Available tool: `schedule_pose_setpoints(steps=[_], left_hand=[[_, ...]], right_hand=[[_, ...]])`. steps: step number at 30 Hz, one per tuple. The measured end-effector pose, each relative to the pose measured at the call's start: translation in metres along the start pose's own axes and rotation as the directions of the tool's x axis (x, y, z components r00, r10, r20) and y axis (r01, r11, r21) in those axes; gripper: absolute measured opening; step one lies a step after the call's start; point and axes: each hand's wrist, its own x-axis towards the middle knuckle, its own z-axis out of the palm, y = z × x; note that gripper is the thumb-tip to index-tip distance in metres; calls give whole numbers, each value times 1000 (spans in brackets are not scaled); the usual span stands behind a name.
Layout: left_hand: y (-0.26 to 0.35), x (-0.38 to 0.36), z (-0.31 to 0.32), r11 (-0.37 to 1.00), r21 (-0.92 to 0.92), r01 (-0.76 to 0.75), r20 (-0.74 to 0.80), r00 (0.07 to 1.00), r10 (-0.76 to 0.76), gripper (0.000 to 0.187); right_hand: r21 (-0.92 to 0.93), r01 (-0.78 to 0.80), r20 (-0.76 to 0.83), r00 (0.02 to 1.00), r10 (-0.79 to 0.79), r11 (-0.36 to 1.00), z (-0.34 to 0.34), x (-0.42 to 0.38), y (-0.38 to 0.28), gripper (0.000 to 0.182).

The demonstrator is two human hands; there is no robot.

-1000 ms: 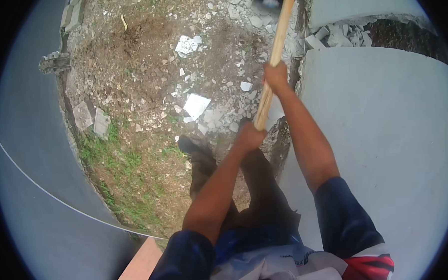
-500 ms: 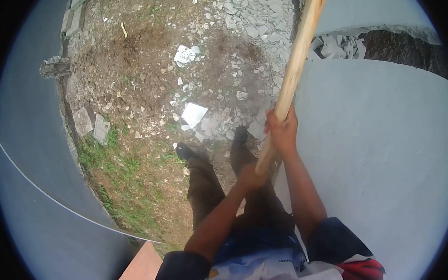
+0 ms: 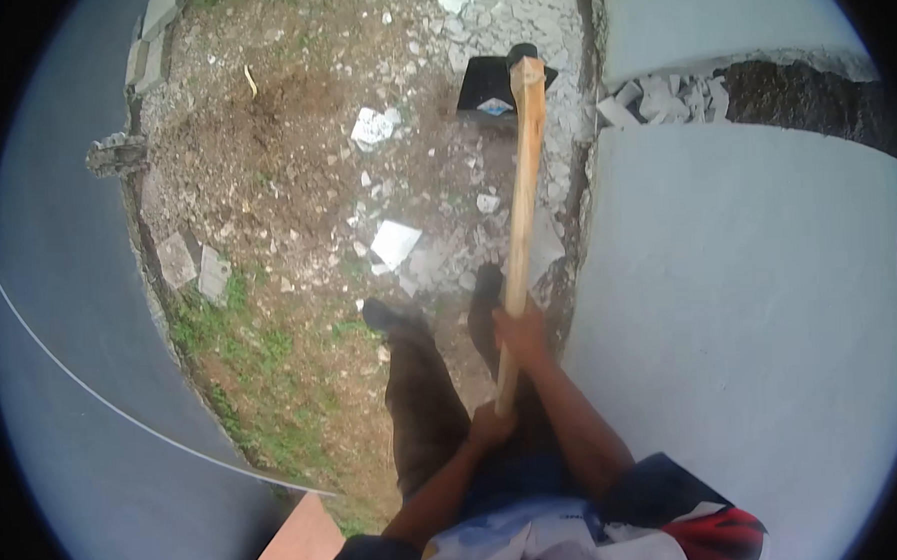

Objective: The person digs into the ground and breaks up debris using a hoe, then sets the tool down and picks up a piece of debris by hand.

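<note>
A hoe with a pale wooden handle [image 3: 522, 202] reaches away from my body, slanting slightly right toward its far end. Its black metal blade [image 3: 485, 86], marked with a small blue-and-white label, is over the broken rubble ahead of my feet. My left hand [image 3: 492, 425] is wrapped round the butt end of the handle, close to my thighs. Farther up, my right hand [image 3: 523, 337] grips the same handle above my right foot. Several white and grey fragments lie about, among them a flat white slab [image 3: 396, 243] just beyond my shoes.
A grey wall [image 3: 739, 287] runs along the right, with a broken gap holding rubble [image 3: 666, 100]. Another grey wall [image 3: 64, 297] stands on the left. Loose blocks [image 3: 179, 260] lie at its foot, beside grass [image 3: 256, 348]. A pinkish panel [image 3: 298, 547] shows at bottom left.
The hoe has come down from a raised position, and its blade now shows over the rubble. Both hands have moved lower and left in view, still on the handle.
</note>
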Motion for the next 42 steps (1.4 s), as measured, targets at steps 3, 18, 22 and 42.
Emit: schedule_pose_setpoints(steps=[3, 18, 22, 42], left_hand=[[-26, -9, 26, 974, 59, -220, -63, 973, 224, 33], [64, 185, 9, 987, 160, -9, 89, 996, -6, 35], [32, 84, 14, 981, 185, 61, 71, 995, -75, 37], [183, 250, 42, 934, -78, -349, 36, 935, 352, 28]], right_hand=[[6, 129, -38, 991, -129, 992, -6, -28, -29, 22], [-118, -61, -267, 963, 28, 991, -37, 209, -47, 20], [-182, -5, -243, 969, -40, 983, -40, 122, 10, 17], [-326, 541, -186, 767, -614, 775, -69, 168, -221, 20]])
